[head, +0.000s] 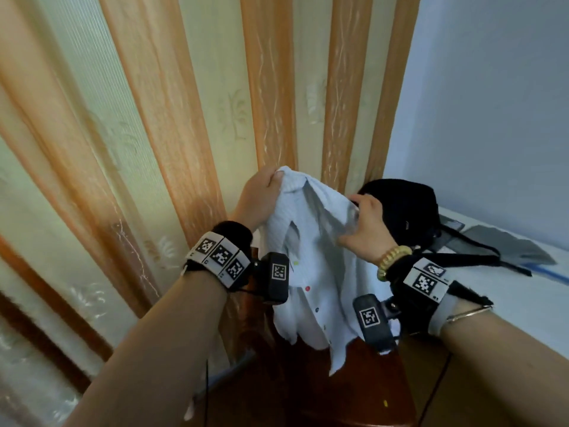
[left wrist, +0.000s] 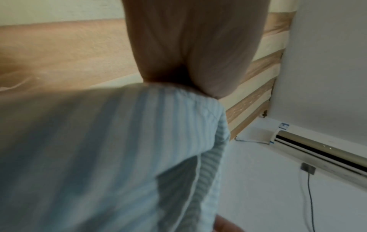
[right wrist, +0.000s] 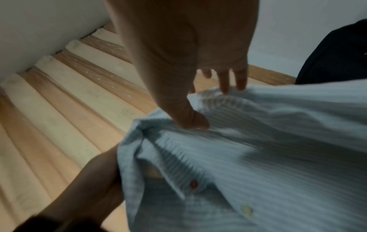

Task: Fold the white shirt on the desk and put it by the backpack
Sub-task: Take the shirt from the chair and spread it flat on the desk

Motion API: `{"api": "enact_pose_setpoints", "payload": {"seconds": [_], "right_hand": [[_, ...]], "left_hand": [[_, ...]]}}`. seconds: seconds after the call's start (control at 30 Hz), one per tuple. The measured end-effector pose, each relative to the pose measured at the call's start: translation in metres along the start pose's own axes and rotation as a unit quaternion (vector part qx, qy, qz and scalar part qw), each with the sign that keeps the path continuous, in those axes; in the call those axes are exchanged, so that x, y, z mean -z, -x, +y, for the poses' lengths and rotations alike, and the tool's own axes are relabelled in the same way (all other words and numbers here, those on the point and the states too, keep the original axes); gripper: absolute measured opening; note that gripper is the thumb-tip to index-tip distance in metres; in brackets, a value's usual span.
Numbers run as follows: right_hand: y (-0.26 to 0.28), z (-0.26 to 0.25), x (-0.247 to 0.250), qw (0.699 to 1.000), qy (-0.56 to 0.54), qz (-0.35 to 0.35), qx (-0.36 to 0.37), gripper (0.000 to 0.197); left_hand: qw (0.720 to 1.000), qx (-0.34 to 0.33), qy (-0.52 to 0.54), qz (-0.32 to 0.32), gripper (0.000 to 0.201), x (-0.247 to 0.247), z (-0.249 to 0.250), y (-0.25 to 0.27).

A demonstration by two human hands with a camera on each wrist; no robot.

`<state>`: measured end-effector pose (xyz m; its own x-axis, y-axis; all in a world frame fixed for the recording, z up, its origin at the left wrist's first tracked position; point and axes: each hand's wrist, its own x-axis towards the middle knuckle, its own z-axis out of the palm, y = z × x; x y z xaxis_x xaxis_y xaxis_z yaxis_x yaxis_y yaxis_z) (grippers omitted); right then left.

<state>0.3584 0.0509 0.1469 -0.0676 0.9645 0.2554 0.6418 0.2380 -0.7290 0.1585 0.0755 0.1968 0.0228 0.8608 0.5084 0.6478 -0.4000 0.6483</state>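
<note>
The white shirt (head: 311, 260), faintly striped with coloured buttons, hangs in the air in front of me, its hem just above a dark wooden surface. My left hand (head: 261, 195) grips its upper left corner by the collar. My right hand (head: 366, 223) pinches the upper right part between thumb and fingers. In the right wrist view the thumb (right wrist: 190, 119) presses on the shirt (right wrist: 258, 157) with fingers behind the cloth. The left wrist view is mostly shirt (left wrist: 119, 149) under my left hand (left wrist: 188, 55). The black backpack (head: 409, 211) stands just behind my right hand on the white desk (head: 523, 291).
Orange and cream curtains (head: 154, 134) hang close behind the shirt. Black straps and a grey flat piece (head: 505, 245) lie on the desk right of the backpack. A dark wooden piece of furniture (head: 354, 383) is below the shirt. A pale wall (head: 492, 103) stands at right.
</note>
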Motion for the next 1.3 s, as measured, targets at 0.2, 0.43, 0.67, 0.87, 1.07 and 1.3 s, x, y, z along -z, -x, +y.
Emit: {"api": "enact_pose_setpoints", "payload": {"seconds": [0.2,0.43,0.67,0.87,1.07,1.3], "right_hand": [[0.024,-0.022,-0.006,0.992,-0.014,0.021,0.120,0.053],[0.019,-0.010,0.017,0.991,0.004,0.123,0.048,0.022],[0.026,-0.005,0.075,0.975,-0.092,0.204,0.011,0.025],[0.051,0.001,0.121,0.969,-0.083,0.232,-0.010,0.026],[0.095,0.028,0.171,0.965,-0.079,0.248,-0.014,0.018],[0.155,0.069,0.241,0.958,-0.055,0.282,-0.021,0.022]], "left_hand": [[1.000,-0.004,0.003,-0.029,0.026,-0.011,0.024,0.001],[0.995,0.017,0.068,-0.078,0.018,-0.030,0.043,0.014],[0.973,0.017,0.155,-0.172,0.020,-0.061,0.060,0.038],[0.955,-0.043,0.193,-0.222,0.034,-0.089,0.099,0.065],[0.957,-0.039,0.009,-0.288,0.050,-0.152,0.122,0.082],[0.962,-0.022,-0.040,-0.268,0.032,-0.207,0.151,0.116]]}}
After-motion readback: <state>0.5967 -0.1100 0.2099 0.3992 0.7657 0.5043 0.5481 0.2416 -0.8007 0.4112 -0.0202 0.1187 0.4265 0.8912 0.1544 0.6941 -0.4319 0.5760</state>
